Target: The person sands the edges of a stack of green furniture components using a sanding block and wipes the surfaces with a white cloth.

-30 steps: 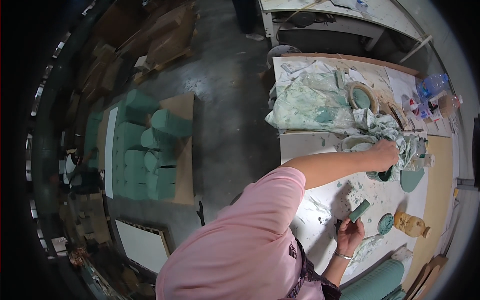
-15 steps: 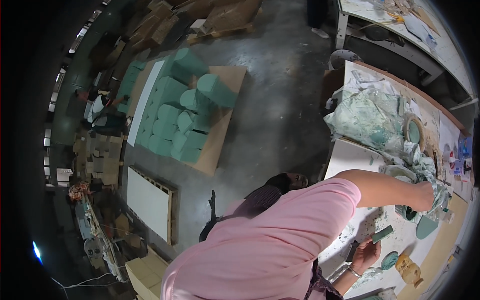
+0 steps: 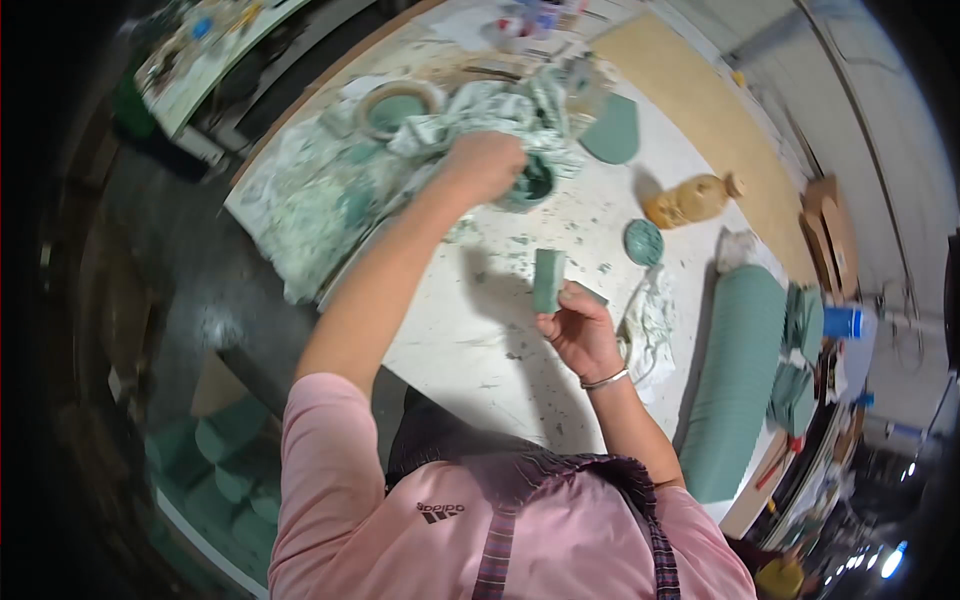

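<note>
At the far middle of the white table, my left hand (image 3: 487, 165) is closed beside a tub of dark green paste (image 3: 536, 182). What its fingers hold, if anything, is hidden. A pale, green-stained cloth (image 3: 490, 105) lies bunched just beyond it. Nearer to me, my right hand (image 3: 588, 335), with a metal bangle on the wrist, pinches a small green rectangular block (image 3: 546, 280) upright above the tabletop. A thin dark edge shows behind the fingers; I cannot tell what it is. Beyond the tub lies a flat green piece with a rounded end (image 3: 612, 130).
A yellowish bottle (image 3: 695, 200) lies beside a round green-crusted lid (image 3: 643, 242). Along the right runs a long row of stacked green pieces (image 3: 735, 380). Stained plastic sheeting (image 3: 315, 205) and a tape roll (image 3: 395, 108) sit at left. More green pieces (image 3: 220, 460) stand lower left.
The view has swung from the floor and stacked green pieces round to the table. My left hand stays by the tub, and my right hand still holds the green block.
</note>
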`<state>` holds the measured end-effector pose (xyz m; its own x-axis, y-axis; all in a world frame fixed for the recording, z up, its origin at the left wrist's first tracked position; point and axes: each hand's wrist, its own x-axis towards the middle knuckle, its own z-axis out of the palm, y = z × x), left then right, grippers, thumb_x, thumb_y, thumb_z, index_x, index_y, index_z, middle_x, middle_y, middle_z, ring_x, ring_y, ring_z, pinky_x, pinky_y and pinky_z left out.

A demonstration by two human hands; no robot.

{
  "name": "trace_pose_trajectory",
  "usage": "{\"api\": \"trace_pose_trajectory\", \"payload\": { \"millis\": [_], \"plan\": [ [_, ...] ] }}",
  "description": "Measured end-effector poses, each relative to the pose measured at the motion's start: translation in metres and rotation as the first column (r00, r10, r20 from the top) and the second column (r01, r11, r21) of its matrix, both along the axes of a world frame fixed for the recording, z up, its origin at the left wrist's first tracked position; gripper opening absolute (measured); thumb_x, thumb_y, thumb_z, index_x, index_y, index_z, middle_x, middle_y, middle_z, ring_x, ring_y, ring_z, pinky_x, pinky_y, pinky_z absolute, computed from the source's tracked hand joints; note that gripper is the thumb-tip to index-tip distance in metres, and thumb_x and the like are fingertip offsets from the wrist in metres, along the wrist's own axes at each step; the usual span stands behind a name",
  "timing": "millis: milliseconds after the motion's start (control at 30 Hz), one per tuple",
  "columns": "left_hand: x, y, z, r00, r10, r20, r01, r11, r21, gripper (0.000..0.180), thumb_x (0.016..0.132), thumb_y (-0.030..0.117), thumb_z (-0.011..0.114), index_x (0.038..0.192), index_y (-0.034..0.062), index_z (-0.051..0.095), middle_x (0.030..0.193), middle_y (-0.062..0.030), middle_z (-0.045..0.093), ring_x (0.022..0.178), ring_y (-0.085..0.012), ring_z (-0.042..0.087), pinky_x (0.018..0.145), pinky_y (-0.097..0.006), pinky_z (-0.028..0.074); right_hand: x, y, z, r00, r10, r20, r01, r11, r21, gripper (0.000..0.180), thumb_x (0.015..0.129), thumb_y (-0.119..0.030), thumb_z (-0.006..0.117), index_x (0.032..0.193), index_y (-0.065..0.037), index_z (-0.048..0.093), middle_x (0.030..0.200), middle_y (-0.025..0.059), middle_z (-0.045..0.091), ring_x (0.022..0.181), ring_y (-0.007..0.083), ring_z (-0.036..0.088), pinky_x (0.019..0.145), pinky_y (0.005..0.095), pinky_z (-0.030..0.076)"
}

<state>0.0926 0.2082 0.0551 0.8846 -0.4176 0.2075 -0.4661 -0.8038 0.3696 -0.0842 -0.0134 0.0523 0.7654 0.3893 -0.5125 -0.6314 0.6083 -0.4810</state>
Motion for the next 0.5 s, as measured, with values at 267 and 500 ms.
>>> {"api": "trace_pose_trajectory", "payload": {
  "millis": [267, 500],
  "plan": [
    [0.011, 0.011, -0.003, 0.996, 0.065, 0.064, -0.063, 0.997, -0.038, 0.005, 0.076, 0.011, 0.065, 0.073, 0.0091, 0.068, 0.082, -0.0080, 0.063, 0.081, -0.0322, 0.063, 0.068, -0.045, 0.049, 0.007, 0.001, -0.002, 0.998, -0.068, -0.004, 0.068, 0.997, 0.047, 0.030, 0.089, -0.009, 0.055, 0.116, 0.005, 0.054, 0.092, 0.0123, 0.066, 0.078, 0.0197, 0.068, 0.073, 0.0293, 0.061],
    [0.005, 0.013, 0.009, 0.999, 0.039, 0.008, -0.039, 0.999, 0.026, 0.005, 0.076, 0.010, 0.065, 0.073, 0.0074, 0.068, 0.081, -0.0070, 0.064, 0.080, -0.0317, 0.063, 0.068, -0.043, 0.049, 0.022, -0.001, -0.003, 0.995, -0.090, -0.032, 0.089, 0.995, -0.037, 0.023, 0.092, -0.010, 0.056, 0.112, 0.002, 0.057, 0.096, 0.0095, 0.065, 0.078, 0.0185, 0.067, 0.073, 0.0283, 0.061]
  ]
}}
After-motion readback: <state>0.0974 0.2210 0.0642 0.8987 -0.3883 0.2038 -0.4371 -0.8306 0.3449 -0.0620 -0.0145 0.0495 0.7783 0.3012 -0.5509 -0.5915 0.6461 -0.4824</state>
